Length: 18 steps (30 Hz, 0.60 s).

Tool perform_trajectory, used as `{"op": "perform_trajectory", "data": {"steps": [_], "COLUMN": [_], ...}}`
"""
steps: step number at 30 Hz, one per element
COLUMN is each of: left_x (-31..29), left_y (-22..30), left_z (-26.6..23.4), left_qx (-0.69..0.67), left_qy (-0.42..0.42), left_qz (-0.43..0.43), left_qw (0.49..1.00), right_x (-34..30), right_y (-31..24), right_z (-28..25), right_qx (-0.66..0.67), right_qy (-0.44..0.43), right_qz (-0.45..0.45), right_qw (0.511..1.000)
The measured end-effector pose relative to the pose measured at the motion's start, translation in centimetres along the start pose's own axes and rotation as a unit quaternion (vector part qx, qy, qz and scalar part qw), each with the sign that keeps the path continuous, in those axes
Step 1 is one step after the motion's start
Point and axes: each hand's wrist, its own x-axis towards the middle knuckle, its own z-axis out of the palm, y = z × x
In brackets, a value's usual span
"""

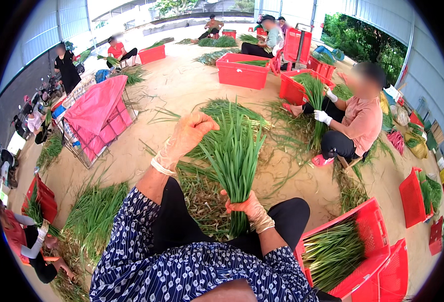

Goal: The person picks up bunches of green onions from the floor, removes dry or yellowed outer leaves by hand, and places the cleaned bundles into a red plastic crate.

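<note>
My right hand, in a thin translucent glove, is wrapped round the lower part of an upright bunch of garlic chives. The long flat green leaves fan out above my fist. To the upper left of the bunch, my left hand is raised in a similar glove, fingers curled together close to the leaf tips. Whether anything is pinched in it cannot be made out. More loose chives lie on the floor beyond the bunch, and dry trimmed leaves are heaped between my knees.
A red crate of chives stands at my right. Another heap of chives lies at my left. A co-worker sits ahead right, holding a bunch. A cloth-covered rack stands ahead left. Farther off are red crates and several people.
</note>
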Motion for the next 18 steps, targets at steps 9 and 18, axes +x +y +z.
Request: {"op": "perform_trajectory", "data": {"steps": [9,18], "left_x": [-1.2,-1.4], "left_y": [0.3,-0.4], "left_z": [0.9,1.0], "left_qx": [0.284,0.308], "left_qy": [-0.044,-0.064], "left_qz": [0.15,0.143], "left_qw": [0.946,0.938], "right_x": [0.2,0.2], "right_y": [-0.1,0.1], "right_z": [0.3,0.2], "right_qx": [-0.01,0.014], "right_qy": [-0.015,-0.009], "right_qz": [0.01,0.023], "right_qw": [1.0,1.0]}}
